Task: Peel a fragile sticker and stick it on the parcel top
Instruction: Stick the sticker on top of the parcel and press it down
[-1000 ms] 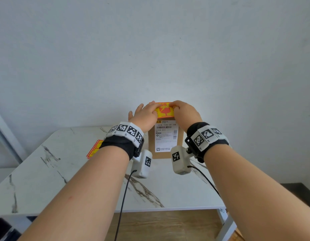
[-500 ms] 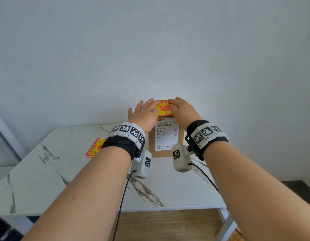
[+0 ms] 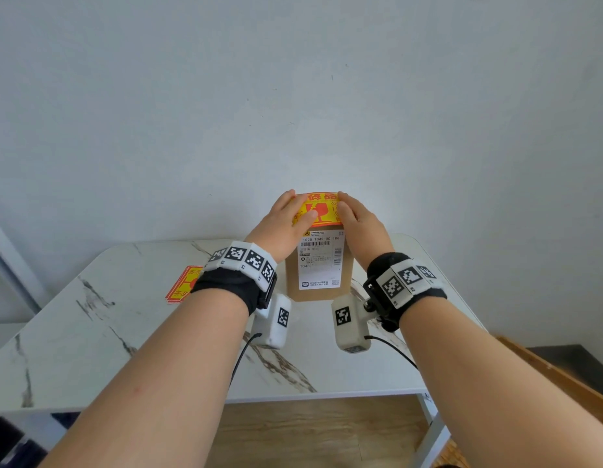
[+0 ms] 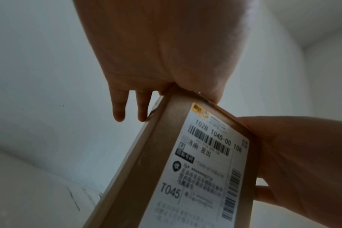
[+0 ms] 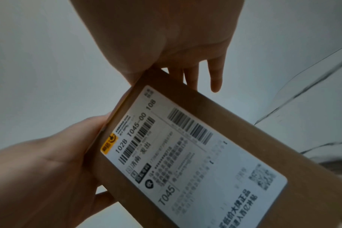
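A brown parcel (image 3: 322,292) with a white shipping label stands upright at the middle of the table. On its top lies the yellow and red fragile sticker (image 3: 322,211). My left hand (image 3: 283,222) lies flat on the sticker's left side, thumb across its face. My right hand (image 3: 356,219) presses the right side. In the left wrist view the left hand (image 4: 166,54) rests its palm on the parcel (image 4: 146,177), fingers hanging straight past the far edge. In the right wrist view the right hand (image 5: 176,38) does the same over the parcel (image 5: 244,131).
A small stack of fragile stickers (image 3: 180,288) lies on the white marble table (image 3: 91,332), left of the parcel. A grey wall rises right behind the parcel. A wooden edge (image 3: 563,380) shows at the lower right, past the table's corner.
Both hands have slid outward over the sticker, so more of its printed face shows between them. The parcel has stayed where it was.
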Demonstrator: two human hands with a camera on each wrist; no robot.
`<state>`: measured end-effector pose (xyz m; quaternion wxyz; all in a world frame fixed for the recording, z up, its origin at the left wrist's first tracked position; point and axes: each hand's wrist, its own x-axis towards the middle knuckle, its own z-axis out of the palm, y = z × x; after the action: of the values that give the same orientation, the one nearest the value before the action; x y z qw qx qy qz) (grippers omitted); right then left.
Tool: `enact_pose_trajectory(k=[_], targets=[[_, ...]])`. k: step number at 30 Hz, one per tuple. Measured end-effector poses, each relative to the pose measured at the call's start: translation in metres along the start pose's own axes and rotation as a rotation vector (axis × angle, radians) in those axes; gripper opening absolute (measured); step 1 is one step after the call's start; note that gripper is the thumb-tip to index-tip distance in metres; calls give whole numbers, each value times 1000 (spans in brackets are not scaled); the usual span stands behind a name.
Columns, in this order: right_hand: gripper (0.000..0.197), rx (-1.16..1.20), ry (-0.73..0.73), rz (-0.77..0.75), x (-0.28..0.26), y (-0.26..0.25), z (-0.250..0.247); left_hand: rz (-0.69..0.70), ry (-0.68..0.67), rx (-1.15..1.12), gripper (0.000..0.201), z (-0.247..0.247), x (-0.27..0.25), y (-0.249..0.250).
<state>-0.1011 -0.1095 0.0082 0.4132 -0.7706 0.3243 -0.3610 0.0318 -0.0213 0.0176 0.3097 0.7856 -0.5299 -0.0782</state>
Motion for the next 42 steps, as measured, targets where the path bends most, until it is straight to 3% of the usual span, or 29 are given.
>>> enact_pose_trajectory(k=[7,13,25,31,37,42], targets=[[61,113,-99,-37,-19,5,-9,29,-27,-30,60,-2,-12,5],[59,207,-172,-34,-26,9,-20,87,-73,-27,67,-4,-21,3],[53,182,-127,-46,-29,13,-24,92,-89,21,74,-6,-33,8],[33,-119,60,-113,-18,0,-19,94,-30,21,74,-18,-33,15],[46,-208,-72,-124,-6,-17,-13,93,-36,37,77,-21,-35,17],[42,-230,-97,-93,-4,-25,-11,60,-64,52,91,-24,-31,16]])
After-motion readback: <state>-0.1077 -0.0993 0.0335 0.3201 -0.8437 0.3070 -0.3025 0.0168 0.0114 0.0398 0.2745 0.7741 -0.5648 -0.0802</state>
